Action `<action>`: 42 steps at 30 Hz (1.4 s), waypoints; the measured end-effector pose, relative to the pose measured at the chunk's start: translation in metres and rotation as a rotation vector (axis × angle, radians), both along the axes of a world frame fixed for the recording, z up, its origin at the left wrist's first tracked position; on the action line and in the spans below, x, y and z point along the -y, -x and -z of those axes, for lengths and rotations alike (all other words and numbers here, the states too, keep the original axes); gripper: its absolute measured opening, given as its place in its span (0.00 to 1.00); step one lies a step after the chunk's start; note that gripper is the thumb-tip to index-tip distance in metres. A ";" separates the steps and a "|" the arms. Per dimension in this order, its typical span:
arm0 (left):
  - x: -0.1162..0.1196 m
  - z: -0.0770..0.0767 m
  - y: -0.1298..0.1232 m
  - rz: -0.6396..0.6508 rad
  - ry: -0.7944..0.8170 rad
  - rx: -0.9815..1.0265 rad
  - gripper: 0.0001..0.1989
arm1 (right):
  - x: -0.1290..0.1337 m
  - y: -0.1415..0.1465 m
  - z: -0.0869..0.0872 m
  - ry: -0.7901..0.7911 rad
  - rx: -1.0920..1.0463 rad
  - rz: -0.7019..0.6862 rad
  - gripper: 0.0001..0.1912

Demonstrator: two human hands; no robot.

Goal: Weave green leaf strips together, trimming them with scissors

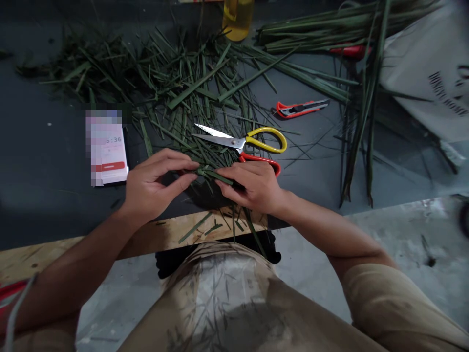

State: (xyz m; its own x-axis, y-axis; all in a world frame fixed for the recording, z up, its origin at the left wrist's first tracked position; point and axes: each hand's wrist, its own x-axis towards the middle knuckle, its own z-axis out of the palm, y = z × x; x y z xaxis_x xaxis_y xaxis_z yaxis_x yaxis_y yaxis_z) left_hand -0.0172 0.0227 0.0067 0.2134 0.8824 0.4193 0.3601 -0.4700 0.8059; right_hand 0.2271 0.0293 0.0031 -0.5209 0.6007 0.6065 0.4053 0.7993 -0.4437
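We see the left hand [154,185] and right hand [254,188] just above the counter's [47,195] front edge, fingers narrow, both pinching a small leaf knot [209,172] between them, its strips trailing right. Loose leaf strips [154,83] lie scattered ahead. Yellow-handled scissors [240,139] sit just beyond the hands, a red handle [261,160] touching the right hand. A red cutter [300,108] lies further right, a blurred phone [106,154] left.
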 end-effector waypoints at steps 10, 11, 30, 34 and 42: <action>0.002 -0.005 -0.001 0.036 -0.029 -0.052 0.15 | 0.001 0.000 -0.001 0.049 -0.029 -0.034 0.10; 0.001 -0.005 -0.002 0.041 -0.055 -0.051 0.16 | 0.001 0.000 -0.001 0.053 -0.019 -0.029 0.10; -0.003 -0.003 0.000 0.051 0.135 0.104 0.09 | 0.000 -0.001 -0.001 0.052 -0.035 -0.029 0.10; -0.006 0.001 0.001 0.097 0.268 0.272 0.07 | 0.001 -0.001 -0.003 0.164 -0.084 -0.056 0.09; -0.007 0.006 0.006 0.172 0.429 0.404 0.12 | 0.001 0.000 -0.008 0.342 -0.174 -0.077 0.09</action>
